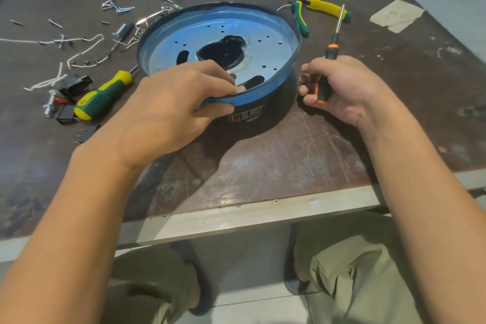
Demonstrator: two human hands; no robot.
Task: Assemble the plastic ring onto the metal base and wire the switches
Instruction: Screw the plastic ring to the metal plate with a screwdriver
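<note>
At table centre, near edge side: a metal base (pixel 263 60), round and covered in blue film, sits on top of a black plastic ring (pixel 276 105), label on the ring wall facing 6 o'clock. Whether the two are fully seated all round, I cannot tell; the rim looks a little uneven at 12 o'clock. Left hand (pixel 171 102) is at the assembly's 7 o'clock, fingers laid over the rim onto the plate, thumb curled under the lip outside, so it pinches the rim. Right hand (pixel 339 84) is just beside the ring at 3 o'clock, fingers wrapped round the handle of an orange-and-black screwdriver (pixel 326 71), shaft pointing away toward 12 o'clock, tip touching nothing. A green-and-yellow screwdriver (pixel 105 95) lies at 8 o'clock, its tip touching or under the rim. Switches (pixel 79 83) and white wires (pixel 79 58) lie loose at 8 to 9 o'clock, well apart from the base, not yet connected. Screws (pixel 115 6) are scattered from 10 to 12 o'clock; pliers (pixel 315 12) lie at 1 o'clock. Risks, as I judge them: the base may shift on the ring if the left hand lets go before a screw goes in, leaving the holes out of line. The thin metal lip could cut the pinching fingers if pressed hard. A driver tip slipping off a screw head would score the film or jab the steadying hand. Loose screws could roll off the table (pixel 263 166) when nudged.
</note>
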